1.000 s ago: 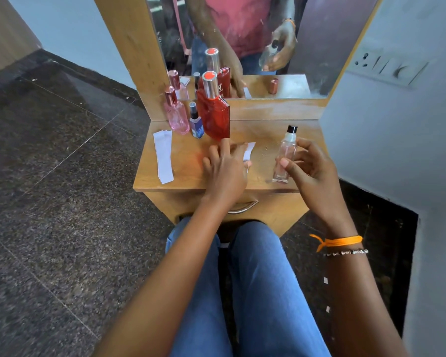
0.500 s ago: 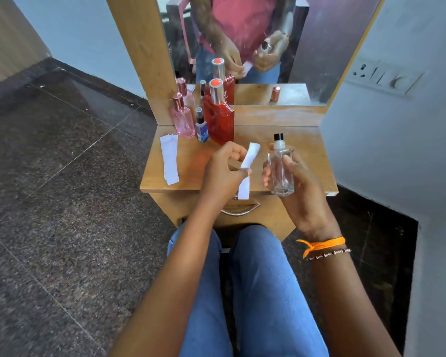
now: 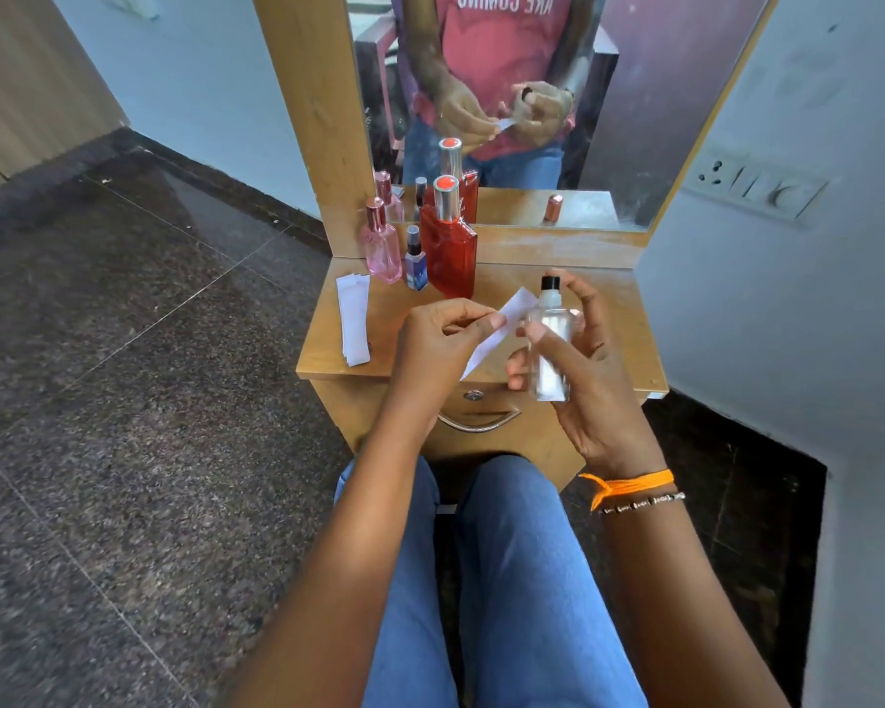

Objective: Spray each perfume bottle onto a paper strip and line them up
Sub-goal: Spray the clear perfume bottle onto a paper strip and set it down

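Note:
My right hand (image 3: pixel 583 360) grips a clear perfume bottle (image 3: pixel 549 344) with a black nozzle, upright above the table's front edge, index finger over the nozzle. My left hand (image 3: pixel 438 344) pinches a white paper strip (image 3: pixel 502 324) held slanted right beside the bottle's nozzle. At the back left of the small wooden table (image 3: pixel 629 344) stand a pink bottle (image 3: pixel 380 245), a small blue bottle (image 3: pixel 415 260) and a tall red bottle (image 3: pixel 448 242). A stack of white paper strips (image 3: pixel 353 316) lies at the table's left side.
A mirror (image 3: pixel 634 120) rises behind the table and reflects the bottles, the hands and a loose copper cap (image 3: pixel 553 208). A drawer handle (image 3: pixel 479 420) sits below the tabletop. My knees in blue jeans are just under it. A wall with a switch panel (image 3: pixel 754 189) stands on the right.
My left hand lifted a paper strip off the table and brought it up beside the bottle. My right hand raised the clear bottle off the table and toward the strip.

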The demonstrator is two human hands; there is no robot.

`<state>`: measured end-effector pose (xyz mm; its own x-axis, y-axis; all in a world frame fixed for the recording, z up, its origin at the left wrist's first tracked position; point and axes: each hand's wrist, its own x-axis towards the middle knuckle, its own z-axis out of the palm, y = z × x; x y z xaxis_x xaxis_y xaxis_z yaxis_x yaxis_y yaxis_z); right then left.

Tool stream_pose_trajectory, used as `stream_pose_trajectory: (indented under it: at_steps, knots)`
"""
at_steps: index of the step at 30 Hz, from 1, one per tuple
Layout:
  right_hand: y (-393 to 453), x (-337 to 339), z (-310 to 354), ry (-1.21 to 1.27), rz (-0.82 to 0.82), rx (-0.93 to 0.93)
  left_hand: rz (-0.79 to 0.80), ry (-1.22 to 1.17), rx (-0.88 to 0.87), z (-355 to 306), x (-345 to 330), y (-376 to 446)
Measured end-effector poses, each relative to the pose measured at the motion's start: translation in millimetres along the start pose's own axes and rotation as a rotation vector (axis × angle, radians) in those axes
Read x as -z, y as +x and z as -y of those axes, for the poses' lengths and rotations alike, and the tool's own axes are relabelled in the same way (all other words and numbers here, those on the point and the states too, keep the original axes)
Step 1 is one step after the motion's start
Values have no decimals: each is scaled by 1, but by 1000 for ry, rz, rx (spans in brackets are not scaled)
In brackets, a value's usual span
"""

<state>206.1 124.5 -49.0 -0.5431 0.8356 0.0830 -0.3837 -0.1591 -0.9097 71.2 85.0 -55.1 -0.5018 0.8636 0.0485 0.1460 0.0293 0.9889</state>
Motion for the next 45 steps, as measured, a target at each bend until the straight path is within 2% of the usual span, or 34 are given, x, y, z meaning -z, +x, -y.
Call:
stream_pose_trajectory:
  at_steps: [5, 8, 14, 18, 22, 29, 37, 40, 45]
  knots:
    - [6, 4, -3, -485, -116, 197, -68, -47, 34, -8, -2, -4]
    - [5, 5, -4, -639, -153, 242, -74, -73, 42, -12, -2, -7]
    - [5, 8, 1, -484, -143, 54, -92, -121, 74, -16, -3, -12]
    - [3, 14, 0, -458, -85, 49, -87, -135, 74, -20, -4, -14]
    - [2, 16, -2, -402, -117, 58, -86, -158, 83, -23, -6, -16]
    - [2, 16, -7, -535, -186, 165, -81, -194, 152, -25, -8, -19]
    - [6, 19, -12, -694, -228, 143, -74, -214, 185, -23, -10, -19]
    - [5, 17, -10, -647, -184, 87, -86, -220, 197, -22, -10, -18]
    - [2, 15, -9, -786, -189, 254, -100, -193, 200, -20, -9, -17]
